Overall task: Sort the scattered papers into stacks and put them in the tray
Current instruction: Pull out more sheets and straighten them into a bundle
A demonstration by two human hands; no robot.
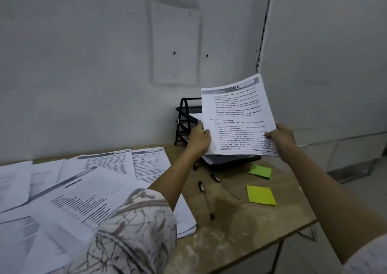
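Bench (pixel 240 227): two pens (pixel 206 198) lie near mid-surface; two green-yellow sticky-note pads (pixel 260 195) sit toward the right edge, apart from each other. Loose printed sheets (pixel 88 192) overlap across the left half, up to the back edge. Black tiered tray (pixel 186 120) stands at the back right corner against the wall (pixel 83 64); its bottom tier holds some papers, upper tiers mostly hidden. Held stack of papers (pixel 238 118) is raised in front of the tray, blocking it; long axis near upright, header end up, tilted slightly right. Left hand (pixel 199 137) grips its lower left edge, right hand (pixel 280 136) its lower right edge.
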